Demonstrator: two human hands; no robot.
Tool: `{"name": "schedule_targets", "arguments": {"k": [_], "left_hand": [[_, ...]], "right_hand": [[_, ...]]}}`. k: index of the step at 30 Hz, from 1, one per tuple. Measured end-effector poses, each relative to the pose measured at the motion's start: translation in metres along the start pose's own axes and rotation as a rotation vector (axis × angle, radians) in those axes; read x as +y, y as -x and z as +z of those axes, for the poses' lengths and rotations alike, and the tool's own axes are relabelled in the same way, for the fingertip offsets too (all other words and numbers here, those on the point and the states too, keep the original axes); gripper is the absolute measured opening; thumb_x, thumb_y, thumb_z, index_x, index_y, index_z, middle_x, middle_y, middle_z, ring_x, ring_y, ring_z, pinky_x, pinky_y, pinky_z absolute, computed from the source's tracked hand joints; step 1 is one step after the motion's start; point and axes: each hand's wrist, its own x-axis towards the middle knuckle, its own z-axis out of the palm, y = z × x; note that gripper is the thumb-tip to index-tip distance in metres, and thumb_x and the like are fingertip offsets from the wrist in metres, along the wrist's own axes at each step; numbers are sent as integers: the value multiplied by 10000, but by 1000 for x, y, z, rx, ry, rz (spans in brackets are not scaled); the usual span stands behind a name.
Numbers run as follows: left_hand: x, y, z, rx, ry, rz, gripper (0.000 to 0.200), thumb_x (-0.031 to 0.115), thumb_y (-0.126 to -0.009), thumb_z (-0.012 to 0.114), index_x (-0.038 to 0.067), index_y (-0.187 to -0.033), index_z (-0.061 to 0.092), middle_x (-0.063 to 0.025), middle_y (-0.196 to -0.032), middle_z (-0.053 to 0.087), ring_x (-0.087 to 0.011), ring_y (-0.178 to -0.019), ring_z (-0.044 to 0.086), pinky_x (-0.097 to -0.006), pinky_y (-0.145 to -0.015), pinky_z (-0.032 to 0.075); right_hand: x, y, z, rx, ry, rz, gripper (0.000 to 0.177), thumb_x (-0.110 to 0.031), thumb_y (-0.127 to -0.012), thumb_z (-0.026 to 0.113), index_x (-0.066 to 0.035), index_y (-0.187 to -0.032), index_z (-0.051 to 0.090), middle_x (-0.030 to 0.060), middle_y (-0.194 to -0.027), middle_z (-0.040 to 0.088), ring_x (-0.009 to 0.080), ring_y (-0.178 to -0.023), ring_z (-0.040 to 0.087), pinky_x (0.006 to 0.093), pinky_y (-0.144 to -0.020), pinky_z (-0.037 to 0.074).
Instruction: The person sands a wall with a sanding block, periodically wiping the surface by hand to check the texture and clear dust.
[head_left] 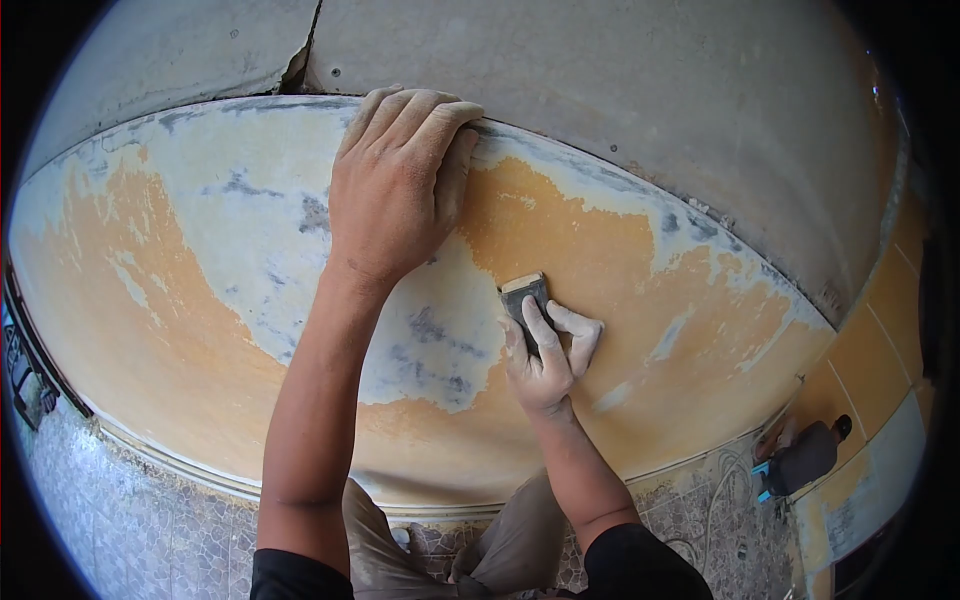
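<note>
The right hand [548,358] gripped a sanding block [524,293] against the wall [610,250]; the left hand [400,180] lay open, braced above. The grey-white patch [270,230] looked smoothed; wide orange areas [150,330] appeared untreated.

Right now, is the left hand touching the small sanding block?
Apart. The head view shows the left hand flat on the wall higher up, with bare wall between it and the sanding block, which the right hand presses.
</note>
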Motion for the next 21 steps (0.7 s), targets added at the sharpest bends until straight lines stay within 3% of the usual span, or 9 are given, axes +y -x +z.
{"name": "schedule_targets", "arguments": {"k": [6, 7, 9, 13, 14, 16, 19, 21], "left_hand": [[4, 2, -3, -31, 5, 25, 149, 121, -902, 637, 76, -1038, 677, -69, -1011, 691, -283, -1006, 630, -401, -974, 461], [3, 3, -3, -46, 10, 11, 163, 123, -901, 638, 74, -1051, 678, -75, -1022, 691, -289, -1011, 629, -405, -979, 459], [1, 1, -4, -72, 20, 15, 176, 124, -900, 640, 73, -1063, 679, -82, -1033, 691, -295, -1017, 628, -409, -984, 457], [2, 3, -5, -104, 3, 55, 250, 204, -878, 681, 80, -1095, 678, -92, -1081, 682, -307, -1047, 611, -417, -976, 459], [3, 3, -5, -107, -14, 48, 263, 220, -876, 688, 85, -1101, 678, -85, -1079, 683, -304, -1045, 611, -412, -970, 463], [2, 3, -4, -106, -39, 55, 284, 254, -870, 708, 97, -1106, 685, -67, -1069, 686, -287, -1030, 612, -393, -957, 470], [7, 5, -3, -121, -58, 26, 290, 233, -894, 718, 83, -1141, 687, -65, -1089, 689, -272, -1039, 611, -379, -971, 462], [10, 5, 0, -112, -53, 17, 273, 236, -900, 716, 95, -1133, 692, -59, -1084, 691, -265, -1049, 613, -379, -965, 466]], "right_hand": [[5, -119, 33, 86, -86, 49, 459, -176, -820, 837, -11, -1225, 695, 92, -1017, 543, 223, -888, 517, 318, -741, 478], [3, -123, 39, 98, -69, 38, 487, -198, -808, 841, -56, -1248, 691, 71, -1000, 542, 212, -872, 513, 338, -749, 450], [1, -109, 37, 123, -46, 45, 516, -220, -795, 844, -101, -1272, 688, 50, -984, 541, 201, -855, 509, 359, -757, 421], [-5, 47, 0, -12, -48, 109, 524, -286, -828, 823, -88, -1290, 676, 38, -992, 532, 194, -867, 508, 351, -773, 408], [-2, 55, -12, -7, -45, 116, 524, -286, -828, 823, -88, -1290, 676, 38, -992, 532, 194, -867, 508, 351, -773, 408], [11, 62, -32, -101, 2, 17, 521, -288, -833, 822, -94, -1294, 674, 36, -1008, 533, 185, -874, 511, 341, -760, 404], [53, 1, -39, 90, -59, 301, 553, -177, -813, 839, -52, -1316, 646, 71, -1045, 536, 221, -915, 526, 368, -791, 449], [75, -27, -47, 111, 46, 349, 543, -115, -821, 822, -20, -1320, 631, 99, -1054, 532, 243, -935, 524, 362, -795, 464]]}}
